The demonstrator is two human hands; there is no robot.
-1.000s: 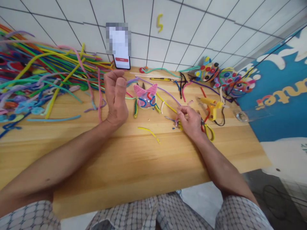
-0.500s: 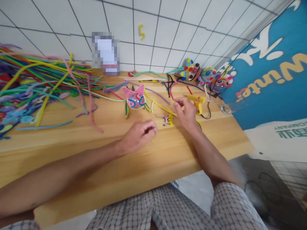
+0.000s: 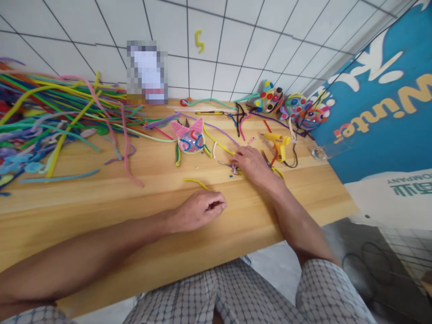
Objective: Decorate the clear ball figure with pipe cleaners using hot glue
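Note:
My left hand (image 3: pixel 200 209) rests low over the table with its fingers curled closed. From behind its knuckles a short yellow pipe cleaner (image 3: pixel 195 181) sticks out, pinched in the fingers. My right hand (image 3: pixel 254 165) is palm down over a small cluster of pipe cleaner bits, fingers bent; what lies under the fingertips is hidden. A thin metal tip (image 3: pixel 223 163) and a pink-purple scrap (image 3: pixel 235 169) show beside those fingers. Dark tool handles (image 3: pixel 266 157) stand out behind the wrist side. Farther back sits a clear ball figure (image 3: pixel 191 141) with pink ears, blue curls and green-yellow limbs.
A heap of coloured pipe cleaners (image 3: pixel 67 108) covers the left side. A yellow glue gun (image 3: pixel 277 143) lies right of my right hand. Decorated balls (image 3: pixel 270 100) stand at the back right. A yellow utility knife (image 3: pixel 209 113) lies near the tiled wall (image 3: pixel 229 54).
My right hand has come down and slightly left onto the yellow coiled pipe cleaner, covering it. My left hand has shifted a little toward me, and the yellow pipe cleaner now shows beyond it.

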